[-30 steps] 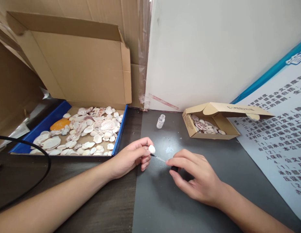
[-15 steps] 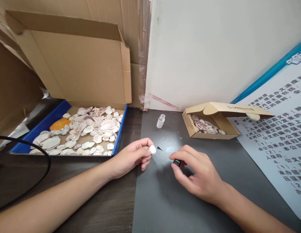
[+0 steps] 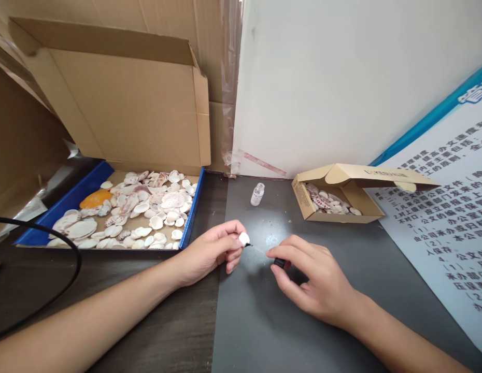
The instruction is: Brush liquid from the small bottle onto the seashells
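My left hand (image 3: 212,253) rests on the table and pinches a small white shell (image 3: 243,239) between thumb and fingers. My right hand (image 3: 309,282) holds a black cap (image 3: 279,262) with a thin brush (image 3: 258,250) whose dark tip touches the shell. A small clear bottle (image 3: 257,194) stands open behind the hands. A large cardboard box with a blue rim (image 3: 193,212) at the left holds several shells. A small cardboard box (image 3: 344,199) at the right holds a few more shells.
A black cable (image 3: 66,243) loops over the dark table at the left. A printed poster (image 3: 454,217) leans at the right. A white board (image 3: 342,77) stands at the back. A grey mat (image 3: 264,321) lies under the hands.
The brush tip lifted off the shell half a second ago and has now come back down to touch it. My left hand has stayed still.
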A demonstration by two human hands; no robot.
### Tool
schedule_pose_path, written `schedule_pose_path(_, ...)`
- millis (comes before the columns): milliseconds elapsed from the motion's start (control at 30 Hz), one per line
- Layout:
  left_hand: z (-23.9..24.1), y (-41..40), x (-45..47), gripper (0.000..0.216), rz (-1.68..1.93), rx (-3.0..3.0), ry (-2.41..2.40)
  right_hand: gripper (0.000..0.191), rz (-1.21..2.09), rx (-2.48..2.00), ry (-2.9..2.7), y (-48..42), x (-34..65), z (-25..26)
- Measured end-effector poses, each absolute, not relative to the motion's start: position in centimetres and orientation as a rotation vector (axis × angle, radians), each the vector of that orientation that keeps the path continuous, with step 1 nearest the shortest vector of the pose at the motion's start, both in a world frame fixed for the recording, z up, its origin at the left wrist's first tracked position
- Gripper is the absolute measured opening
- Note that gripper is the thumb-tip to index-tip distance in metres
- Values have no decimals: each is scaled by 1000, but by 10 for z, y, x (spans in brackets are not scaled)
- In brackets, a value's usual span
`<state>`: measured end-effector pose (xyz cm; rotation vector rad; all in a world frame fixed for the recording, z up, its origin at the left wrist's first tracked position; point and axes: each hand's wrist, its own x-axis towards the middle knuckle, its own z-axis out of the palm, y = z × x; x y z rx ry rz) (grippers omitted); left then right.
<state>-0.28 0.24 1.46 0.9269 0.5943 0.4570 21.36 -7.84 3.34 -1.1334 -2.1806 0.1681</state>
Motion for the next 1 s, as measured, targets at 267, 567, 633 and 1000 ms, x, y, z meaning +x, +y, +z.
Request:
schedule_pose_path(267,16,2,-2,16,455,915,601,15,162,-1094,-2171,-77,212,34)
schedule_pose_path(567,14,2,-3,14,459,912,585,14,149,-1088,-2164,-78,213,33)
schedule_pose_path(633,15,2,-3,13,454,915,588,12,149,-1134,-2162,-78,213,34)
schedule_pose_path(1000,14,2,-3,13,452,917,593,10,171,-1144,-2148,-79,213,33)
